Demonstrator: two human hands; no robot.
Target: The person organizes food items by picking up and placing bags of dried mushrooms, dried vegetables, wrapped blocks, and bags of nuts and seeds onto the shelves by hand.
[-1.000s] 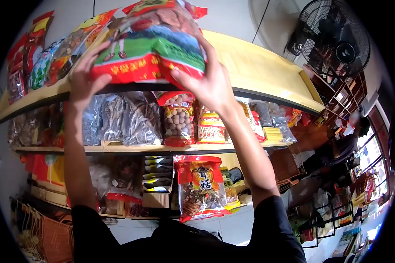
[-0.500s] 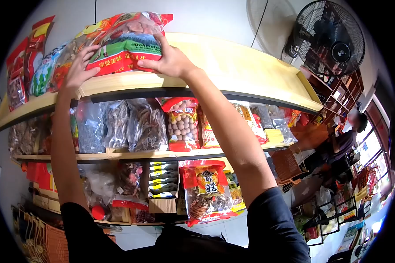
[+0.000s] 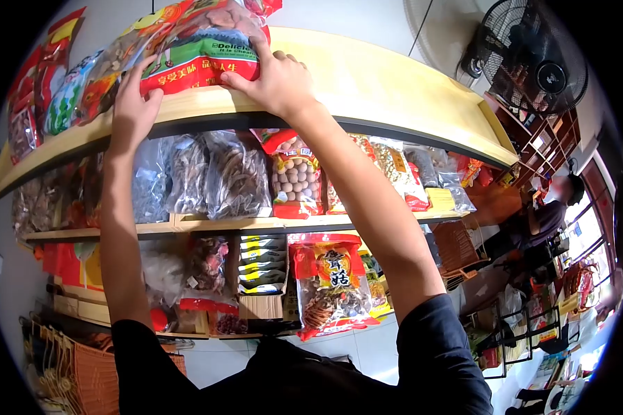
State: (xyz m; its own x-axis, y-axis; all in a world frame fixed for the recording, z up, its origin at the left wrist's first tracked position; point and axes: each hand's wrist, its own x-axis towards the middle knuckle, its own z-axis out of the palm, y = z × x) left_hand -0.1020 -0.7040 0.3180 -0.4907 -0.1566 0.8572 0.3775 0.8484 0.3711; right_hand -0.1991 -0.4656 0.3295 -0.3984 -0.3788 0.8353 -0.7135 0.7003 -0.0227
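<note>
A large red plastic food bag (image 3: 211,52) with a clear window and a green band stands on the top wooden shelf (image 3: 387,83). My right hand (image 3: 280,79) grips its right edge, thumb on the printed front and fingers at the side. At the bag's lower left, my left hand (image 3: 137,104) is curled against the edge, fingertips partly hidden between it and the neighbouring bag. Directly to the left stand another clear-and-red bag (image 3: 100,86) and a green-patterned bag (image 3: 66,104).
On the middle shelf are bags of dried goods and a red bag of round brown fruits (image 3: 296,181). A red mushroom bag (image 3: 331,283) and a box of packets (image 3: 262,263) sit lower. A black fan (image 3: 533,62) is at upper right; a person (image 3: 550,211) stands at far right.
The view has shifted, so the shelves appear higher. My left hand has slid lower along the bag's left side, its thumb now more upright. My right hand keeps its grip.
</note>
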